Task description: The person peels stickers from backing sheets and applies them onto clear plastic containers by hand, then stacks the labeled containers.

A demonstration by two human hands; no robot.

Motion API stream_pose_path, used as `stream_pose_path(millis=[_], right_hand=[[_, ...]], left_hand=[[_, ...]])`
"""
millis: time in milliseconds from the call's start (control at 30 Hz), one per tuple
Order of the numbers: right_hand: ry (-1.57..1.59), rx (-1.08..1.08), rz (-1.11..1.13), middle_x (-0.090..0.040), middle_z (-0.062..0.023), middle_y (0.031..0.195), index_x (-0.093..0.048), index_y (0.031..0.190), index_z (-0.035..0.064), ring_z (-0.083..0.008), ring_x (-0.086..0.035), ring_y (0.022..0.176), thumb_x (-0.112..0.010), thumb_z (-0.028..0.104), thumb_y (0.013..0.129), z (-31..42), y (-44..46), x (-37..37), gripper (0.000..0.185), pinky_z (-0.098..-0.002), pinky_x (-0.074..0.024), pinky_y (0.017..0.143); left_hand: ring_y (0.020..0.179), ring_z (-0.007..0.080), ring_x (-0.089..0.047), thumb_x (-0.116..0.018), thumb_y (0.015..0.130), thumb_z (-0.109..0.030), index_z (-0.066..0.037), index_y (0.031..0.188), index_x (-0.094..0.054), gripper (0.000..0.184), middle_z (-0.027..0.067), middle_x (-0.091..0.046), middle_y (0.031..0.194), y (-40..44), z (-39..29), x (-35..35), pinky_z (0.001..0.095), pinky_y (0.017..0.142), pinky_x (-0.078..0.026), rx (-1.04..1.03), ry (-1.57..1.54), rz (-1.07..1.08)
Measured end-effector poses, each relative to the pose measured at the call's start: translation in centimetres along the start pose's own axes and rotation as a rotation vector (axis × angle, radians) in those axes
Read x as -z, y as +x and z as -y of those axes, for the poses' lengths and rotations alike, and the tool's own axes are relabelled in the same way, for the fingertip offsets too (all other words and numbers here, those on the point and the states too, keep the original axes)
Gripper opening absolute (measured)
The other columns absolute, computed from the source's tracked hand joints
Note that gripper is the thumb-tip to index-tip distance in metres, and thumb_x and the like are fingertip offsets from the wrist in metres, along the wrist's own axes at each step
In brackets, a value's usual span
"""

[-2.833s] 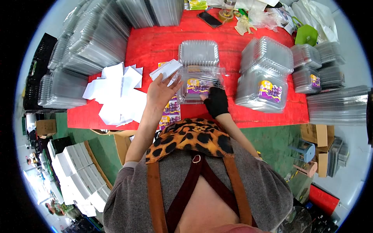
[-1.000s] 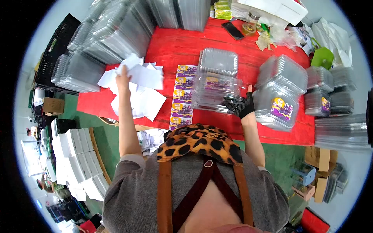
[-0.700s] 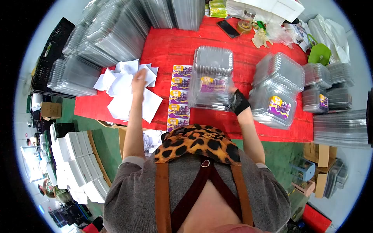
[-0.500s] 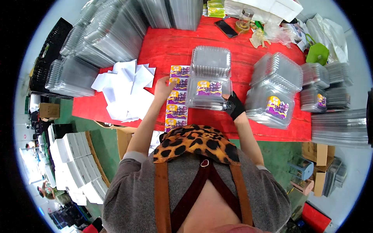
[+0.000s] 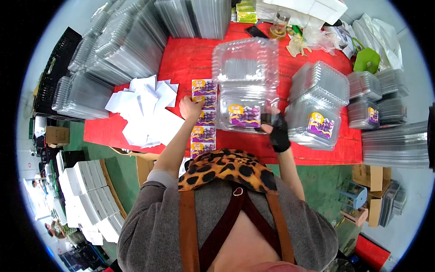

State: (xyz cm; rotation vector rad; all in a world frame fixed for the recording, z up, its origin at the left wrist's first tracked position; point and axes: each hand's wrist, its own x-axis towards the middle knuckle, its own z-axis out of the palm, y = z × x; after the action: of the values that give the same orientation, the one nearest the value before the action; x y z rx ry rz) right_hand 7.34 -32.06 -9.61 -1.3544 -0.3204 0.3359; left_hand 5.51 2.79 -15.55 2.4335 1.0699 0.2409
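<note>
My left hand (image 5: 191, 109) rests at the left edge of a strip of purple and yellow grape stickers (image 5: 203, 133), its fingers bent closed onto one sticker. To its right is a clear plastic clamshell box (image 5: 226, 113) with a grape sticker (image 5: 244, 116) on it. A clear lid-like part (image 5: 245, 50) spreads out behind, overlapping other plastic trays. My right hand (image 5: 276, 131), in a black fingerless glove, closes around the box's front right corner. Some of its fingers are blurred and partly hidden.
White backing papers (image 5: 147, 113) lie at the left, beside tall stacks of clear boxes (image 5: 127, 50). A labelled box stack (image 5: 317, 109) stands at the right. Toward the back are a phone (image 5: 256, 31), a glass jar (image 5: 279, 25) and plastic bags (image 5: 321, 38).
A clear lid-like part now extends farther back behind the labelled box, toward the phone. My right hand has shifted slightly right and down. My left hand stays by the sticker strip.
</note>
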Motion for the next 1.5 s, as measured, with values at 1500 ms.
stream_pose_path(millis=[1500], right_hand=[[-0.885, 0.444, 0.181, -0.066, -0.0152, 0.110, -0.066, 0.118, 0.0076, -0.0329, -0.062, 0.102, -0.073, 0.025, 0.081, 7.9, -0.8, -6.9, 0.041, -0.0421, -0.0488, 0.087]], left_hand=[[0.083, 0.0076, -0.063, -0.055, 0.101, -0.020, 0.004, 0.113, -0.062, 0.028, 0.0020, -0.068, 0.095, -13.2, -7.3, 11.5, 0.0251, 0.072, -0.052, -0.281, -0.896, 0.995]])
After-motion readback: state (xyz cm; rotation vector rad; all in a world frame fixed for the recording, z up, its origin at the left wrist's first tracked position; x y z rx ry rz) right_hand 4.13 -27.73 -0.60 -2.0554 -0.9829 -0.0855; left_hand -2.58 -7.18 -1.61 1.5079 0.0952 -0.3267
